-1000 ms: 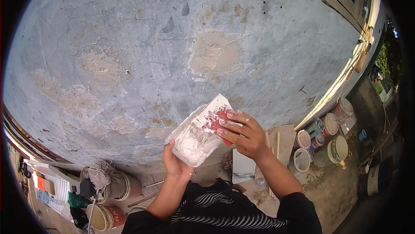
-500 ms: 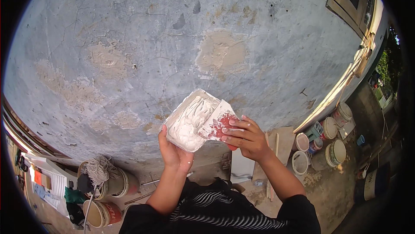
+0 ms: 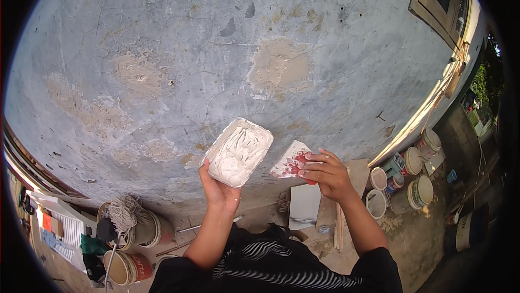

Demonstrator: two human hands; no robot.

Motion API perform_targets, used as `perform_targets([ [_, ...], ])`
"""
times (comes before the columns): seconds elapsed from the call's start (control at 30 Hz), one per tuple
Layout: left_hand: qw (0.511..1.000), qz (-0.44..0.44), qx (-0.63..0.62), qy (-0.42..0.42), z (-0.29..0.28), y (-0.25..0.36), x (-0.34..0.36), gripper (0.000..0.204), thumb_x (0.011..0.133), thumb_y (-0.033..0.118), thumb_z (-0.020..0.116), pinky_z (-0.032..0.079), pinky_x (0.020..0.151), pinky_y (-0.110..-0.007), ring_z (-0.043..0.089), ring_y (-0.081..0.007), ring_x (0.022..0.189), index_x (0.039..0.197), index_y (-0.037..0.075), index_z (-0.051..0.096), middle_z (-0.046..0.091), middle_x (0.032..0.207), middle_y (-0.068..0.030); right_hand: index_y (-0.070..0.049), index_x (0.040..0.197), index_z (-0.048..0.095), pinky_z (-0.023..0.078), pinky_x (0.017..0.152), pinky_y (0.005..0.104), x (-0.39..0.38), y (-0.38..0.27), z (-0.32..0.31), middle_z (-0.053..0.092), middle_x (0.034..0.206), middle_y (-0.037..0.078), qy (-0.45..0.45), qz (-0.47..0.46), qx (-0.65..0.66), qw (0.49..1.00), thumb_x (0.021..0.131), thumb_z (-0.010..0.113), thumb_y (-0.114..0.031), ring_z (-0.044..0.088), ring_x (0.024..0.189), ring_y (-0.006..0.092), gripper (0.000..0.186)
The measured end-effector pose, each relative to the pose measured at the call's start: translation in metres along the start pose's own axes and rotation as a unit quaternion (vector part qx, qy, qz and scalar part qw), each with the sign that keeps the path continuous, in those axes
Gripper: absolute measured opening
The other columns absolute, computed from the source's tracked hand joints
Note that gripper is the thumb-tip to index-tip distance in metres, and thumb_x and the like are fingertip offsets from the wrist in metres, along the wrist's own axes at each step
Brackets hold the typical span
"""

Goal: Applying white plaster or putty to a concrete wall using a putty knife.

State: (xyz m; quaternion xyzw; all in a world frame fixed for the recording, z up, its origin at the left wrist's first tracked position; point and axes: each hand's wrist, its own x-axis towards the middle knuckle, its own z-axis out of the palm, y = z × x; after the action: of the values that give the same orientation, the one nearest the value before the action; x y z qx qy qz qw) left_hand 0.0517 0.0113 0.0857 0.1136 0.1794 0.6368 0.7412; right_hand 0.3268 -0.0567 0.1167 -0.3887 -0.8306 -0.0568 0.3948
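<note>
From below, my left hand (image 3: 219, 187) grips a shallow rectangular tray (image 3: 215, 149) of creamy white paste (image 3: 241, 152), tilted toward me. Just to the right, separated from the tray, my right hand (image 3: 330, 176) is closed on a red scraper (image 3: 298, 164) smeared with white paste, fingers spread across its back. Behind both is a weathered pale blue-grey wall (image 3: 206, 44) with cracks and beige patches of filler (image 3: 279, 64), the largest above my hands.
Buckets stand at lower right (image 3: 420, 190) and lower left (image 3: 122, 267), with a mop head (image 3: 124, 214) among the left ones. A pale board (image 3: 303, 206) and wooden strips lie at the wall's foot. A window frame (image 3: 439, 19) is at upper right.
The scraper was over the tray and has moved right, away from it, with my right hand. The tray in my left hand has shifted, showing more of the paste.
</note>
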Motion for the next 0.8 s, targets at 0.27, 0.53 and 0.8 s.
perform_targets([
  [0.27, 1.000, -0.013, -0.001, -0.028, 0.001, -0.008, -0.009, 0.067, 0.091, 0.041, 0.048, 0.039, 0.110, -0.049, 0.046, -0.0335, 0.133, 0.145, 0.002, 0.038, 0.046, 0.146, -0.0161, 0.002, 0.115, 0.060, 0.054, 0.085, 0.0307, 0.015, 0.012, 0.013, 0.068, 0.110, 0.010, 0.336, 0.321, 0.500, 0.731, 0.099, 0.053, -0.004, 0.066, 0.096, 0.0147, 0.018],
  [0.53, 0.998, -0.018, -0.001, -0.052, -0.006, -0.018, -0.017, 0.069, 0.082, 0.028, 0.051, 0.036, 0.112, -0.049, 0.045, -0.0363, 0.134, 0.143, -0.003, 0.038, 0.045, 0.146, -0.0184, 0.001, 0.112, 0.061, 0.053, 0.081, 0.0273, 0.014, 0.028, 0.034, 0.068, 0.103, 0.007, 0.197, 0.432, 0.585, 0.658, 0.097, 0.055, -0.006, 0.065, 0.090, 0.0124, 0.018],
  [0.8, 0.998, -0.012, -0.002, -0.054, -0.007, -0.023, -0.020, 0.071, 0.079, 0.027, 0.051, 0.037, 0.111, -0.050, 0.046, -0.0372, 0.133, 0.142, -0.003, 0.040, 0.047, 0.144, -0.0188, 0.002, 0.109, 0.061, 0.055, 0.081, 0.0294, 0.011, 0.026, 0.054, 0.069, 0.103, 0.011, 0.169, 0.480, 0.597, 0.620, 0.094, 0.059, -0.006, 0.067, 0.089, 0.0159, 0.017],
])
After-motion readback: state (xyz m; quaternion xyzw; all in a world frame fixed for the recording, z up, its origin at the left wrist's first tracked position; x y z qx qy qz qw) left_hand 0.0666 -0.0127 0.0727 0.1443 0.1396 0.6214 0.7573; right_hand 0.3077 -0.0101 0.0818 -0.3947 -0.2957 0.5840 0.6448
